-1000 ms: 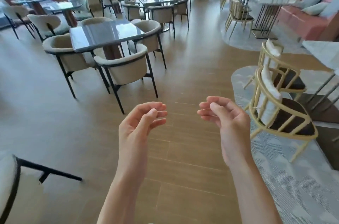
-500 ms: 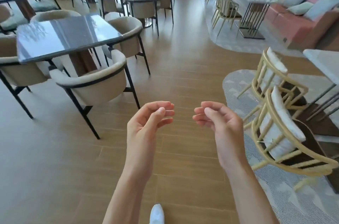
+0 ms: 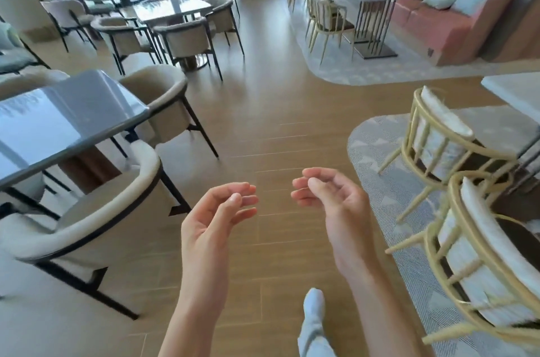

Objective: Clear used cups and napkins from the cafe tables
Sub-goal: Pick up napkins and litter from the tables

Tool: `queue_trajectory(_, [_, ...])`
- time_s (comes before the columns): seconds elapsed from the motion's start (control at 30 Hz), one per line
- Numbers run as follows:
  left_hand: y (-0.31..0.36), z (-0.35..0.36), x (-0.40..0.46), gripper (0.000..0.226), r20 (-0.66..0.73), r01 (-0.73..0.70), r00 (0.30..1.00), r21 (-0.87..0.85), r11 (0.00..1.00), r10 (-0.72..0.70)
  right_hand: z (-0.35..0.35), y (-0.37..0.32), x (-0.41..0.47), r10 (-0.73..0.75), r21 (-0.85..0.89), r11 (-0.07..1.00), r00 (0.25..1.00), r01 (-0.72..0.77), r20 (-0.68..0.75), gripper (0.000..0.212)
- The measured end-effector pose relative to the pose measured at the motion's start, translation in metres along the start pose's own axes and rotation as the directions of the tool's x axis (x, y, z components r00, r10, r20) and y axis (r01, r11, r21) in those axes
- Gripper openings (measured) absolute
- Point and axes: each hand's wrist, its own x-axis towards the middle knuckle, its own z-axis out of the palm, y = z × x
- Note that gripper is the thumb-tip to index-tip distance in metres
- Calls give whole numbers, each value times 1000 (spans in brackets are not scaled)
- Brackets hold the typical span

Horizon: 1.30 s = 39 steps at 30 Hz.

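Observation:
My left hand (image 3: pixel 214 217) and my right hand (image 3: pixel 333 204) hang in front of me over the wooden floor, fingers loosely curled, holding nothing. No cup or napkin shows on any table in view. The nearest table is a glossy grey-topped table (image 3: pixel 58 120) at my left, its top bare. Part of a white table (image 3: pixel 514 90) shows at the right edge.
Beige armchairs with black legs (image 3: pixel 96 219) ring the grey table on the left. Gold-framed chairs (image 3: pixel 444 140) stand on a patterned rug (image 3: pixel 380 146) at the right. A wooden-floor aisle (image 3: pixel 263 111) runs ahead between them. More tables, chairs and a pink sofa (image 3: pixel 438 20) lie further back. My leg and foot (image 3: pixel 314 310) show below.
I have walked forward along the aisle; the grey table and near armchair now sit close at my left, the gold chairs close at my right. Both hands keep the same loose pose.

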Motion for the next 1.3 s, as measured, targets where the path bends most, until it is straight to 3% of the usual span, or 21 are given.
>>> queue_trajectory(0.37, [-17, 132, 285, 20, 13, -89, 996, -51, 995, 89, -5, -25, 318, -55, 2, 998, 997, 56, -54, 19])
queue_trajectory(0.67, [-66, 208, 487, 18, 27, -25, 999, -128, 991, 29, -4, 9, 513, -38, -52, 998, 996, 34, -76, 21])
queue_trajectory(0.87, [-106, 244, 662, 20, 44, 9, 999, -157, 988, -2, 30, 41, 684, -39, -103, 994, 994, 28, -106, 20])
queue_trajectory(1.03, [-101, 276, 805, 20, 119, -10, 992, -161, 987, 29, 71, 32, 822, -90, -104, 992, 988, 77, -127, 19])
queue_trajectory(1.3, [-104, 305, 987, 21, 100, -36, 993, -184, 982, 56, 120, 46, 995, -104, -52, 994, 986, 98, -132, 21])
